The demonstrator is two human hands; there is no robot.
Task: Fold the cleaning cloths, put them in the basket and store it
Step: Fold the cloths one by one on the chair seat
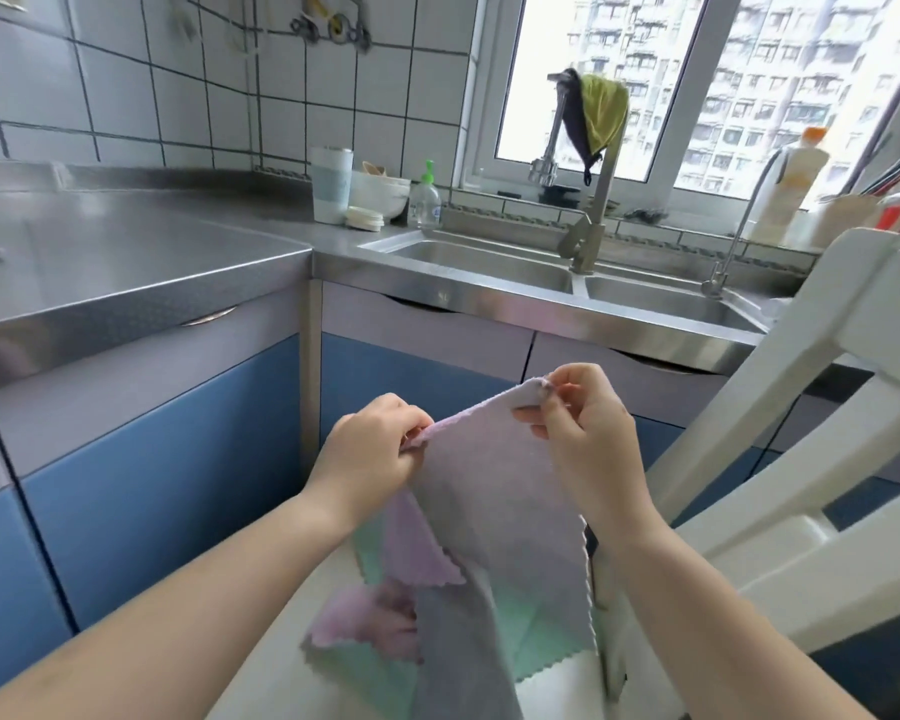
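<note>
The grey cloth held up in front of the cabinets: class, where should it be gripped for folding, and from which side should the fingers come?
Grip the grey cloth at its two top corners, one in the left hand and one in the right hand, coming from the outer sides. Held this way, its top edge stretches between them and the rest hangs flat, ready to fold, I'd judge.

Two bare forearms enter from the lower corners of the frame, with no sleeves covering them up to the frame edge. The left hand (372, 452) and right hand (583, 431) are ungloved, with short, unpainted nails.
</note>
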